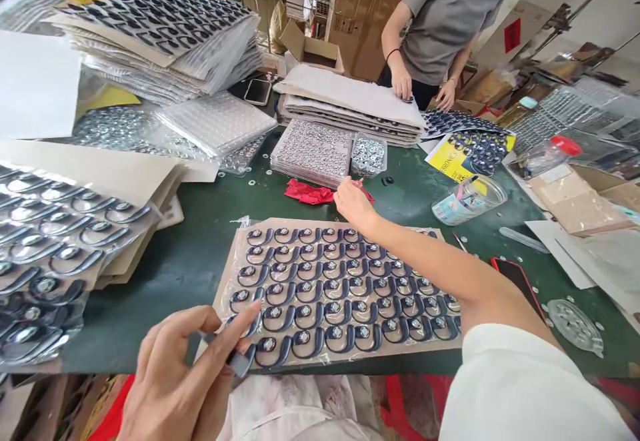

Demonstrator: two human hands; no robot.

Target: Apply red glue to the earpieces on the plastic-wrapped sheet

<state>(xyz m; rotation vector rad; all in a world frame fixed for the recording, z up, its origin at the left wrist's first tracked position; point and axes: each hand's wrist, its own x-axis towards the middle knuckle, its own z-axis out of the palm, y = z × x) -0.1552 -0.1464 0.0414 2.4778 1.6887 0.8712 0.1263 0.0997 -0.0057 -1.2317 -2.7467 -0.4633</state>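
Note:
A cardboard sheet (230,254) lies in front of me on the green table (200,241), covered with rows of dark hook-shaped parts (330,294) with silver discs. My left hand (180,381) is at the sheet's near left corner, fingers closed on a small grey strip (240,361). My right hand (353,202) reaches across the sheet to the far side, fingers curled by a red crumpled wrapper (307,193) and a small clear tub of silver discs (369,154). What its fingers hold is hidden.
Stacks of filled sheets (165,34) stand at left and back left. Trays of discs (313,151) sit mid-table. A clear jar (467,200) and a red-edged phone (517,278) lie right. A person in a grey shirt (445,14) works at the far side.

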